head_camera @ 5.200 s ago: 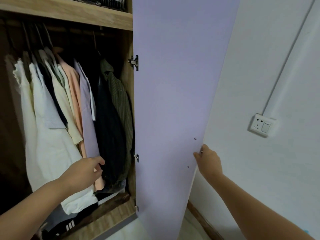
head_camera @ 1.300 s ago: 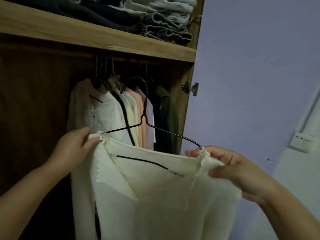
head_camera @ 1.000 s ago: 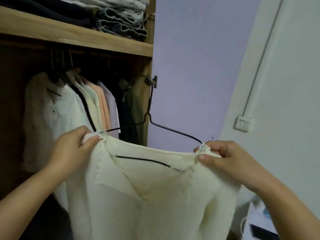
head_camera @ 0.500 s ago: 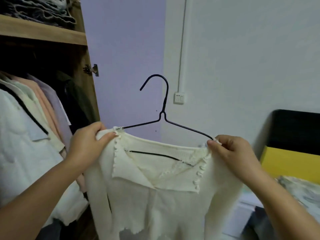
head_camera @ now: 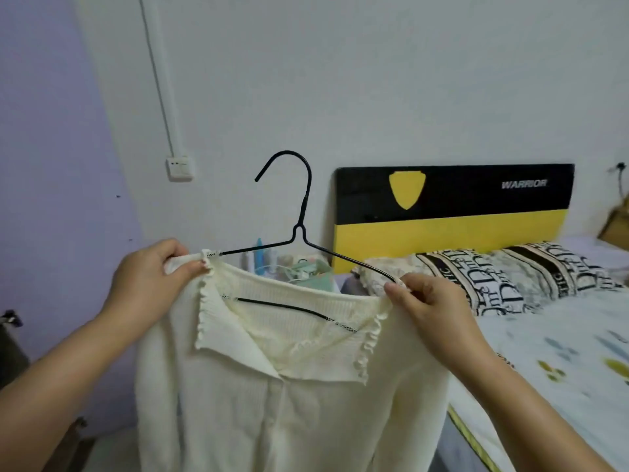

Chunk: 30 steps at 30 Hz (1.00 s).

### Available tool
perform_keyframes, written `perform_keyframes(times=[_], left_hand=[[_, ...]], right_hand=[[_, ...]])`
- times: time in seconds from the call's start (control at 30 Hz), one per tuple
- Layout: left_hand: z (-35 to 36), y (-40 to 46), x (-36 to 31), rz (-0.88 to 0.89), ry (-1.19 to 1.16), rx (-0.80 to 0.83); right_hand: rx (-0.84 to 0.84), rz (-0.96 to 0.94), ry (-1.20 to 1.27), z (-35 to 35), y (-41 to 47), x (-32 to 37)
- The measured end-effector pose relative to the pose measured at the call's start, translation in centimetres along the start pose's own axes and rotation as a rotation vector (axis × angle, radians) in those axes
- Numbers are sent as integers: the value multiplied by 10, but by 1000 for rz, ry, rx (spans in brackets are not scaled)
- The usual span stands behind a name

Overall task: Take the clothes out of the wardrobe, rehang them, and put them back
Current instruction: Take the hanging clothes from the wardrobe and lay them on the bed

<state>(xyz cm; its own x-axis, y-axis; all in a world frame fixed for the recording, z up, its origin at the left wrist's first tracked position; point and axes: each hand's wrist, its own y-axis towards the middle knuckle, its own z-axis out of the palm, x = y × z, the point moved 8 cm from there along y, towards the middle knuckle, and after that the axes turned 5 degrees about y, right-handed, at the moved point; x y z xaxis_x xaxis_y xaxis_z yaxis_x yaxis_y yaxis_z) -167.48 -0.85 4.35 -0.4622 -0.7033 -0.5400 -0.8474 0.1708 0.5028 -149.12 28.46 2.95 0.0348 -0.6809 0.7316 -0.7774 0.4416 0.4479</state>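
The cream ribbed knit cardigan (head_camera: 289, 386) was out, on its black wire hanger (head_camera: 301, 229), both shoulders pinched by left hand (head_camera: 153, 284) and right hand (head_camera: 429, 308) (rehanging and returning remained).

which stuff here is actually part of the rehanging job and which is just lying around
Part of the job:
- cream top, held at both shoulders
- black wire hanger inside it
- left hand and right hand, each pinching a shoulder

Just lying about:
- bed with patterned pillows
- black and yellow headboard
- wall switch
- nightstand clutter
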Motion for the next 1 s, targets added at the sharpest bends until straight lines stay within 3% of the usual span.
perform_keyframes(times=[0.53, 0.77, 1.0], left_hand=[[179, -121, -196, 199, -200, 376], [253, -120, -270, 388, -229, 521], [312, -114, -324, 631, -267, 668]], right_hand=[[-228, 360, -133, -203, -163, -128], [-415, 537, -166, -244, -206, -154], [-623, 690, -180, -237, -233, -164]])
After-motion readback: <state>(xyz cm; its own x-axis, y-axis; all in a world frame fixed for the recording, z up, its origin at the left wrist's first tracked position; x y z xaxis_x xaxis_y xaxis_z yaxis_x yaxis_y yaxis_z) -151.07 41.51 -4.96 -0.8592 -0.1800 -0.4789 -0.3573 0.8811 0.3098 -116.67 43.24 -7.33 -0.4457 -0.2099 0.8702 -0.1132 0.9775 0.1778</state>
